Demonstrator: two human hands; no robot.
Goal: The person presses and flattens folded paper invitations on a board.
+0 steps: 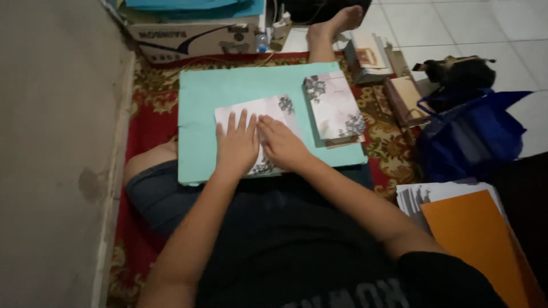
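We note both hands flat on a floral printed sheet (260, 117) at frame centre, lying on a mint green board (228, 88) across the lap. Left hand (237, 145) presses with fingers spread; right hand (282, 142) lies palm down beside it; neither grip closes on anything. We judge even pressure and aligned edges essential. A stack of matching sheets (334, 105) sits upper right.

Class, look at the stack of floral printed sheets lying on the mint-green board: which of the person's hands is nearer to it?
The right hand: it lies just left of the stack. The left hand sits farther left, beyond it.
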